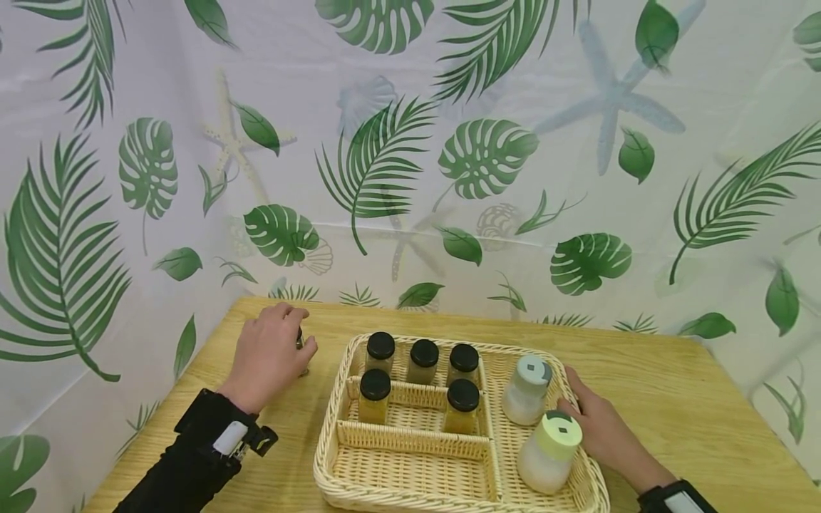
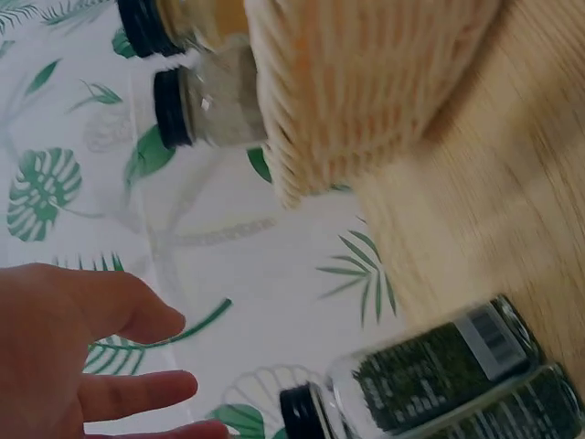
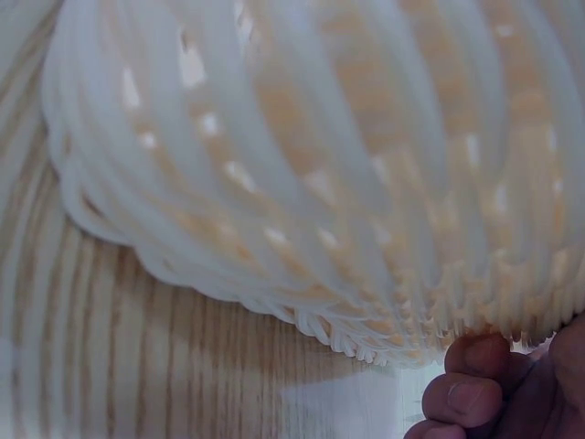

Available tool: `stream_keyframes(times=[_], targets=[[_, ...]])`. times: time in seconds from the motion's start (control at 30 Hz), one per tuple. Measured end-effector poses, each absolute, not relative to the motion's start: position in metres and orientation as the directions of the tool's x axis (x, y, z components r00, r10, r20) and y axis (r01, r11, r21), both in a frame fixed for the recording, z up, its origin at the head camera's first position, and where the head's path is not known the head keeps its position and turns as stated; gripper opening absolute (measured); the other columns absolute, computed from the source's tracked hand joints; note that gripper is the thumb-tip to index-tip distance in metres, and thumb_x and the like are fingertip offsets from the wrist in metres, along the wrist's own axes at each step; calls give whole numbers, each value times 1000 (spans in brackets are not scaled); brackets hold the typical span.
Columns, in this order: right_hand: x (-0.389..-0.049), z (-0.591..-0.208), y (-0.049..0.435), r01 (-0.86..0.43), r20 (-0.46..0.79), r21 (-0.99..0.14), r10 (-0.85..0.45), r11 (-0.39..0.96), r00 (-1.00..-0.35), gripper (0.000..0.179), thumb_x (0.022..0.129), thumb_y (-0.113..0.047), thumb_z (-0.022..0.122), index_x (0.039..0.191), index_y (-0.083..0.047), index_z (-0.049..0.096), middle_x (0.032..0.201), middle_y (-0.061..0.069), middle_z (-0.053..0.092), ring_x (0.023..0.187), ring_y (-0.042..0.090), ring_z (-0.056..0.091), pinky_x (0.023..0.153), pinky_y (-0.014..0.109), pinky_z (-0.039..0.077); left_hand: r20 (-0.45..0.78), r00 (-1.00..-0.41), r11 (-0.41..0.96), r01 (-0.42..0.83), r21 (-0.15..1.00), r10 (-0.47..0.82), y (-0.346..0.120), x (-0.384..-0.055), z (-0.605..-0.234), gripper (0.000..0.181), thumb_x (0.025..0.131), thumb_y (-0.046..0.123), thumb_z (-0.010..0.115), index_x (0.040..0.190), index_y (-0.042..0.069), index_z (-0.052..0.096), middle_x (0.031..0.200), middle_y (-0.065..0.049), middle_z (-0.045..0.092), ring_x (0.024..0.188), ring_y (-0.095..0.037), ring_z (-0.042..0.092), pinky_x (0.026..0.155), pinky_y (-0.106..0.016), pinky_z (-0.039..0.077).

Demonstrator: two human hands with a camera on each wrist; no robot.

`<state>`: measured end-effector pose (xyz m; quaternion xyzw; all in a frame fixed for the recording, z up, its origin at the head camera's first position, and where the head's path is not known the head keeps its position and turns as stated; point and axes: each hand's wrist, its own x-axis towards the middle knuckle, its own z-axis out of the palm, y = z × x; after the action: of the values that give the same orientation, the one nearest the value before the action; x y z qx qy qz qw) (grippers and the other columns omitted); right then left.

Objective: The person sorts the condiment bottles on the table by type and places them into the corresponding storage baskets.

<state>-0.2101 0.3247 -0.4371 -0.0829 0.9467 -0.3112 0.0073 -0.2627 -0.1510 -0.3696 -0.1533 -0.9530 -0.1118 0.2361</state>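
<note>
My left hand (image 1: 269, 353) reaches over the left part of the table with its fingers loosely spread. Beside it, in the left wrist view, stand two glass jars (image 2: 439, 375) with dark green contents and a black cap; the fingers (image 2: 137, 395) look apart from them. In the head view the hand mostly hides these jars. My right hand (image 1: 599, 424) grips the right rim of a divided wicker basket (image 1: 410, 445). Its fingertips (image 3: 471, 393) lie against the woven side in the right wrist view.
Several black-capped spice jars (image 1: 375, 395) stand in the basket's left compartments. Its right compartment holds a grey-lidded shaker (image 1: 526, 395) and a green-lidded shaker (image 1: 548, 456). A wooden table (image 1: 699, 399) lies beneath, with a leaf-patterned cloth (image 1: 398, 178) behind and at the sides.
</note>
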Motion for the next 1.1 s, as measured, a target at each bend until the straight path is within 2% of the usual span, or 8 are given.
stream_keyframes(times=[0.13, 0.3, 0.6, 0.83, 1.1], targets=[[-211, -438, 324, -153, 43, -591, -159, 792, -986, 67, 103, -31, 36, 148, 10, 8, 139, 37, 33, 121, 45, 36, 91, 63, 38, 423, -884, 953, 275, 128, 198, -157, -269, -377, 42, 84, 22, 64, 117, -4, 62, 113, -25, 58, 100, -39, 51, 78, -59, 43], [-212, -438, 324, -155, 47, -588, -158, 794, -986, 67, 103, -31, 37, 148, 10, 9, 138, 38, 32, 121, 46, 35, 92, 64, 37, 411, -891, 962, 253, 101, 191, -161, -273, -382, 41, 84, 20, 66, 116, -5, 63, 107, -25, 60, 94, -40, 53, 74, -59, 44], [-210, -439, 327, -131, 18, -594, -150, 794, -989, 70, 103, -35, 35, 148, 10, 6, 139, 39, 29, 122, 48, 33, 92, 65, 36, 424, -881, 965, 256, 54, 209, -162, -279, -389, 28, 81, 17, 68, 99, -4, 67, 92, -22, 62, 81, -37, 57, 67, -56, 46], [-210, -438, 327, -135, 24, -590, -150, 796, -988, 71, 103, -36, 36, 148, 11, 6, 139, 40, 29, 122, 48, 32, 92, 65, 35, 426, -879, 958, 273, 83, 213, -163, -285, -391, 28, 80, 15, 69, 100, -4, 65, 89, -21, 63, 79, -36, 58, 67, -55, 47], [-211, -438, 325, -142, 26, -597, -157, 789, -987, 70, 103, -35, 36, 148, 11, 6, 138, 40, 30, 120, 48, 34, 91, 65, 38, 449, -865, 935, 322, 149, 226, -166, -287, -393, 25, 76, 6, 70, 95, -8, 63, 82, -22, 62, 73, -34, 58, 62, -48, 52]])
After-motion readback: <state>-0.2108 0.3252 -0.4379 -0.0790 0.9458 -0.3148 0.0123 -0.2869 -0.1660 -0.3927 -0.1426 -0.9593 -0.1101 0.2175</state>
